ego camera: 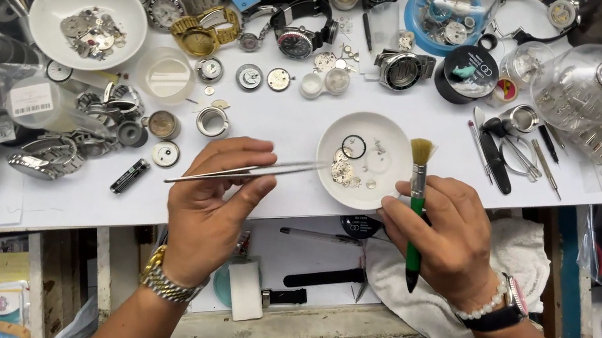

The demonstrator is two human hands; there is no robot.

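While both hands hover at the near edge of the white bench (307,127), the small white dish (391,139) serves as the landmark. It holds a black ring (353,147) on its far-left side and a pale geared movement part (342,172) nearer the person, with tiny loose bits beside it.

From the left of the dish, the left hand (213,208) pinches a pair of steel tweezers (246,171). Their long axis runs nearly level, rising slightly toward the dish, and the tips reach just over its left rim, close to the geared part. Whether the tips touch anything cannot be told.

At the dish's near-right rim, the right hand (448,237) is clenched around a brush with a green handle (416,209). The brush stands almost upright in the view, its tan bristles pointing away from the person along the right edge of the dish.

Of the two, the tweezers' tips lie nearer the parts. Beyond the dish sit several watches (300,35) and a larger white bowl (89,20) of parts.
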